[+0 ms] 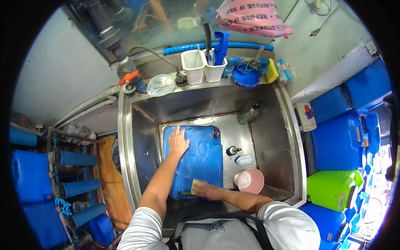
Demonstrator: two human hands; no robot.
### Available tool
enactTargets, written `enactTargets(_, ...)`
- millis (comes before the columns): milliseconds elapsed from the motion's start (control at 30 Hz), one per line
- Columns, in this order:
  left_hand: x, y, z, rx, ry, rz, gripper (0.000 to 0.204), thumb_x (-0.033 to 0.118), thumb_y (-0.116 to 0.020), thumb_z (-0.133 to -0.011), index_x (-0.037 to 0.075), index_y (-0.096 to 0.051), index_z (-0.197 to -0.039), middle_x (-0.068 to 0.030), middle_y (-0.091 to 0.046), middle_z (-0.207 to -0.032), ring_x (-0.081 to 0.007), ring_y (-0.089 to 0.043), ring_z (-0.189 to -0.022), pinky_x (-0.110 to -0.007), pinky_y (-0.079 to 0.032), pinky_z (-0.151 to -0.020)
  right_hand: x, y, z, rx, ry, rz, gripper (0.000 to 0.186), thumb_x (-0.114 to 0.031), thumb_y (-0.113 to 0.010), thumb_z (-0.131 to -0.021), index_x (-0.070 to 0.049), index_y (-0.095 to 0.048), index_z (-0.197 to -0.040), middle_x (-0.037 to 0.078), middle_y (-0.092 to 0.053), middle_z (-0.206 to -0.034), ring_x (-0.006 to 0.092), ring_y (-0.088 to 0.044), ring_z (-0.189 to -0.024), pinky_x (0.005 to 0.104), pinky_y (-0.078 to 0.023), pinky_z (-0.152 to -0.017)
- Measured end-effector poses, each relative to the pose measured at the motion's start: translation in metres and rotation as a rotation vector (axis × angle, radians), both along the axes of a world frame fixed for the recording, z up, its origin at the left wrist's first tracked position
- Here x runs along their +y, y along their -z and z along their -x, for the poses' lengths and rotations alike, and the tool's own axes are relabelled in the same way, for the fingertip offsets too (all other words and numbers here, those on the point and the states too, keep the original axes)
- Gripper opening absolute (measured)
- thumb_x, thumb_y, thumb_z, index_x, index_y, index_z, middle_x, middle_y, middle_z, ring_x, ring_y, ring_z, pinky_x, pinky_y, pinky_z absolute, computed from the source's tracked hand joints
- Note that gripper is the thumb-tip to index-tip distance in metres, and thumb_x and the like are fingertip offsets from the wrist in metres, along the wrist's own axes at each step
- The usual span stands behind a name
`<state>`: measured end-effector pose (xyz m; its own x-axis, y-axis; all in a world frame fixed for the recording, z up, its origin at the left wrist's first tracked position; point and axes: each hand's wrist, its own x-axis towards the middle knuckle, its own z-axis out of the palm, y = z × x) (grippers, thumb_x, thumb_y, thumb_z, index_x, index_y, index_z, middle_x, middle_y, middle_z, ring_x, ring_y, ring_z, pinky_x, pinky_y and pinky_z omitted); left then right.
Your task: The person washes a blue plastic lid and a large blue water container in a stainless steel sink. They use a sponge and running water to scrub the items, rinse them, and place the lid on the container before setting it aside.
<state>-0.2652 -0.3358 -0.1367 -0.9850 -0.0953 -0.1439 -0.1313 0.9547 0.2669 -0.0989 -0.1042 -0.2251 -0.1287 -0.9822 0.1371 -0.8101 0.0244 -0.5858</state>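
Note:
A blue plastic water container (pixel 200 154) lies flat in the metal sink (pixel 127 154), its surface wet with streaks of suds. My left hand (pixel 178 142) presses on its upper left part, fingers stretched out. Near the container's close edge, my right hand (pixel 210 191) holds a yellow sponge (pixel 194 187) against the surface; motion blurs it a little. Right of the container stand a dark pump bottle (pixel 233 151), a small white and blue scrub brush (pixel 243 159) and a pink bucket (pixel 257 182) with whitish contents.
A green bottle (pixel 249 113) stands in the sink's far right corner. White cups (pixel 193 68) with brushes, a blue lid-like bowl (pixel 246 79) and a yellow sponge (pixel 272 71) line the back ledge. Blue containers (pixel 337 141) and a green container (pixel 331 189) are stacked at right; blue filter tubes (pixel 79 188) stand left.

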Motion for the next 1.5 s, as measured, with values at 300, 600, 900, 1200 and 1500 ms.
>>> enactTargets(300,0.01,0.0,0.035,-0.394,0.118,0.09,0.112,0.067,-0.08,-0.053,0.021,-0.039,-0.146,-0.0087,-0.029,-0.155,-0.0319,-0.025,-0.143,-0.066,-0.017,-0.111,0.007,-0.028,0.164,-0.683,1.474,-0.061,0.031,-0.009,-0.064,-0.083,-0.002,-0.056,-0.111,0.025,-0.062,-0.112,0.0421,-0.057,-0.109,0.044,-0.048,-0.09)
enactTargets(600,-0.005,0.005,0.055,-0.516,0.038,0.048,0.119,0.084,-0.067,-0.05,0.001,-0.051,-0.134,-0.0144,-0.052,-0.138,-0.0297,-0.042,-0.134,-0.06,-0.019,-0.113,-0.003,-0.018,0.129,-0.308,1.292,0.107,0.035,-0.016,-0.072,-0.079,-0.004,-0.068,-0.112,0.018,-0.063,-0.111,0.034,-0.058,-0.11,0.0382,-0.046,-0.095)
enactTargets(900,-0.035,-0.033,0.011,-0.083,-0.019,-0.102,0.081,0.066,-0.076,-0.057,0.003,-0.063,-0.107,-0.0124,-0.061,-0.11,-0.029,-0.055,-0.11,-0.039,-0.044,-0.095,0.006,-0.039,0.165,-0.879,1.225,-0.002,0.028,-0.003,-0.075,-0.073,-0.004,-0.074,-0.101,0.008,-0.071,-0.104,0.0185,-0.065,-0.095,0.0286,-0.048,-0.09)
enactTargets(1200,-0.012,-0.117,-0.093,0.394,-0.03,-0.225,0.054,0.04,-0.083,-0.055,0.005,-0.057,-0.087,-0.0107,-0.056,-0.089,-0.0308,-0.053,-0.09,-0.041,-0.043,-0.082,0.029,-0.129,0.178,-0.507,1.183,0.242,0.022,0.012,-0.071,-0.055,-0.004,-0.068,-0.069,0.007,-0.07,-0.09,0.0158,-0.065,-0.086,0.0293,-0.052,-0.079)
enactTargets(1500,0.014,-0.15,-0.154,0.558,-0.034,-0.265,0.052,0.036,-0.083,-0.055,0.006,-0.057,-0.089,-0.0103,-0.055,-0.089,-0.0313,-0.053,-0.089,-0.042,-0.044,-0.08,0.048,-0.156,0.105,-0.282,1.345,0.152,0.015,-0.005,-0.074,-0.063,-0.007,-0.069,-0.078,0.013,-0.071,-0.086,0.024,-0.068,-0.079,0.0346,-0.052,-0.075)
